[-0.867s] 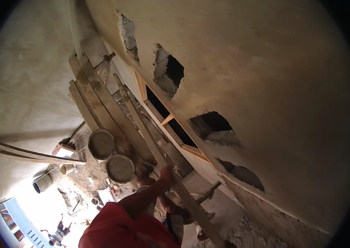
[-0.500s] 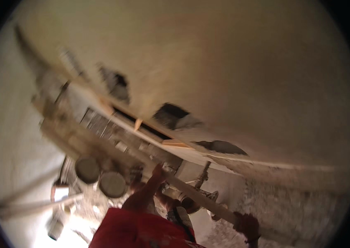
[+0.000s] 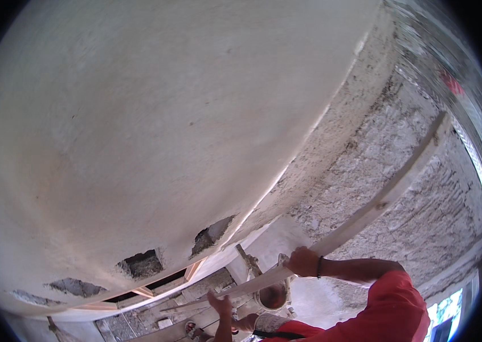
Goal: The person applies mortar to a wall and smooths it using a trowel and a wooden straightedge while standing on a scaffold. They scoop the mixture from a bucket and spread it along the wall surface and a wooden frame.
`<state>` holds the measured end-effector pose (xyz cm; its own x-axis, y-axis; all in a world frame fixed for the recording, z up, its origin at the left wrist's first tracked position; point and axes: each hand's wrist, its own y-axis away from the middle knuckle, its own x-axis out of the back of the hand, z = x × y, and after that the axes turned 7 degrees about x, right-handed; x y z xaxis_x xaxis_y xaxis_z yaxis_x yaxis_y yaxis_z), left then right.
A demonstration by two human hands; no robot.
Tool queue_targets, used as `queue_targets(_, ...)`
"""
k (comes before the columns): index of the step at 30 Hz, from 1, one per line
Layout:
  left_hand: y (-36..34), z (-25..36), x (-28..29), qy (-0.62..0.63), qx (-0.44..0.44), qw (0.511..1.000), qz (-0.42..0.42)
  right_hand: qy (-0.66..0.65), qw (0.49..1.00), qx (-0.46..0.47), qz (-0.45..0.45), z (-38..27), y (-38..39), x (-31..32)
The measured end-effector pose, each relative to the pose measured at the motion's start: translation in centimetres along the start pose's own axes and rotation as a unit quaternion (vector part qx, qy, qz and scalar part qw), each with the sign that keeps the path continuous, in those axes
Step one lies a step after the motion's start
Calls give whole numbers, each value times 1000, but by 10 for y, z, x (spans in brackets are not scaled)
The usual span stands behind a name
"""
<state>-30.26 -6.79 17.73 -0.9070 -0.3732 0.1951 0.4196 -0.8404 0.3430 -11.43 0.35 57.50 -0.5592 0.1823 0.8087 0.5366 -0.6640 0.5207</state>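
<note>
A long, narrow wooden board (image 3: 375,208) runs diagonally from low in the middle up toward the right; the wide lens makes it look curved. My right hand (image 3: 302,262) is closed around it, and there is a dark band on that wrist. Farther down, close to the board's lower end, my left hand (image 3: 221,305) grips it too, its fingers partly hidden. The upper end lies in front of a rough, scored wall (image 3: 360,148), but I cannot tell whether it touches. Beside the board, between my hands, is a round brownish container (image 3: 273,296).
A smooth plastered wall (image 3: 155,131) fills the left and has several ragged holes, one (image 3: 141,264) dark inside. Below them runs a wooden frame (image 3: 144,292). A mortar-stained post (image 3: 248,259) stands near the container. At lower right is a bright window (image 3: 447,313).
The view has swung to the right. The board now rises toward the upper right instead of sloping down rightward, and my right hand has lifted with it. Both hands stay on the board.
</note>
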Motion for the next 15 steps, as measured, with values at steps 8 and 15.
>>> queue_targets(8, 18, 149, -45, -204, -340, 885, -244, 130, 991, 27, 23, -13, -69, -53)
queue_targets(15, -2, 149, -69, -57, -263, 947, -175, 145, 988, 37, -36, -44, -133, -49)
